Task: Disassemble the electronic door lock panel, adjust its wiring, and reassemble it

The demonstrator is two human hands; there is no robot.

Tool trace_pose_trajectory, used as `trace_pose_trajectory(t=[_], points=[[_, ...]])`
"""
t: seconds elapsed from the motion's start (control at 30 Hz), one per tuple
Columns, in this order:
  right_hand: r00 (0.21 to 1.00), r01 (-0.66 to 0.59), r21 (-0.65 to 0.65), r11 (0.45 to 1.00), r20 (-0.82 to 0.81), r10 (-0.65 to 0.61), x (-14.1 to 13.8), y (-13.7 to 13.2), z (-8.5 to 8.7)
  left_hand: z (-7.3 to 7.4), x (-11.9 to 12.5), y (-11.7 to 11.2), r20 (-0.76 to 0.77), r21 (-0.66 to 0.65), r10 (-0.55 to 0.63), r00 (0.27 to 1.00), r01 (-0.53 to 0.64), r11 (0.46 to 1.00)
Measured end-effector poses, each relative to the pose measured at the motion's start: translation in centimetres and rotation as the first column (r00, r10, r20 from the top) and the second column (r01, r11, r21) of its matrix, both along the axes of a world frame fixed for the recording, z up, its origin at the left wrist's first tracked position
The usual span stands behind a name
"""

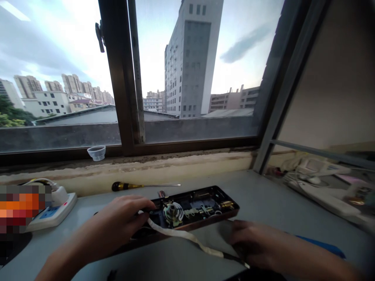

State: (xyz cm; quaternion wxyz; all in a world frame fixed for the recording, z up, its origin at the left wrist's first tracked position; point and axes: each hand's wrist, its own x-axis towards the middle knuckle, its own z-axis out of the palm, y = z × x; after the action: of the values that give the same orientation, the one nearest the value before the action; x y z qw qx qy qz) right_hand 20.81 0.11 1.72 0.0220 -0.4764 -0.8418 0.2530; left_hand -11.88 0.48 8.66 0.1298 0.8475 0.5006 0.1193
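An opened door-lock body with a dark casing and brass parts lies on the grey table in front of me. My left hand rests on its left end, fingers curled over the casing edge. A white flat cable runs from the lock toward the near right. My right hand lies low on the table just right of the lock's near edge, fingers curled near the cable's end; what it holds, if anything, is in shadow.
A screwdriver with a yellow-black handle lies behind the lock by the sill. A white power strip sits at left. A small clear cup stands on the window ledge. White devices and cables crowd the right side.
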Motion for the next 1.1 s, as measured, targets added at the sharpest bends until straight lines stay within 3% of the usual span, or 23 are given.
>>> trace_pose_trajectory(t=[0.2,0.33,0.57,0.7,0.77,0.9,1.0,1.1], points=[[0.999,0.024,0.054,0.998,-0.034,-0.022,0.2,0.7,-1.2,-0.2,-0.1,0.0,-0.021,-0.007,0.024,1.000,-0.024,1.000],[0.998,0.052,0.076,0.996,-0.049,-0.048,0.3,0.6,-1.1,-0.5,-0.3,0.3,0.000,-0.002,0.012,1.000,-0.012,1.000],[0.963,0.221,0.088,0.971,-0.174,-0.204,1.9,-1.4,0.6,-0.4,-0.3,0.1,-0.031,-0.038,0.027,0.999,-0.028,0.999],[0.928,0.293,0.181,0.939,-0.292,-0.234,1.9,-1.9,3.1,-0.2,0.0,0.0,-0.041,-0.038,0.021,0.999,-0.022,0.999],[0.934,0.255,0.248,0.935,-0.312,-0.173,0.6,-1.6,4.9,-0.1,0.3,-0.1,-0.055,-0.043,0.018,0.998,-0.021,0.999],[0.977,-0.008,0.364,0.932,-0.194,0.084,-3.9,0.1,7.8,0.1,0.8,-0.3,-0.059,-0.047,-0.022,0.998,0.019,0.999],[0.978,-0.195,0.356,0.914,-0.001,0.209,-7.5,1.9,8.4,0.1,0.8,-0.5,-0.049,-0.068,-0.051,0.997,0.048,0.997],[0.967,-0.256,0.353,0.900,0.105,0.234,-10.1,3.1,7.9,0.1,0.7,-0.5,-0.031,-0.074,-0.057,0.998,0.055,0.996]])
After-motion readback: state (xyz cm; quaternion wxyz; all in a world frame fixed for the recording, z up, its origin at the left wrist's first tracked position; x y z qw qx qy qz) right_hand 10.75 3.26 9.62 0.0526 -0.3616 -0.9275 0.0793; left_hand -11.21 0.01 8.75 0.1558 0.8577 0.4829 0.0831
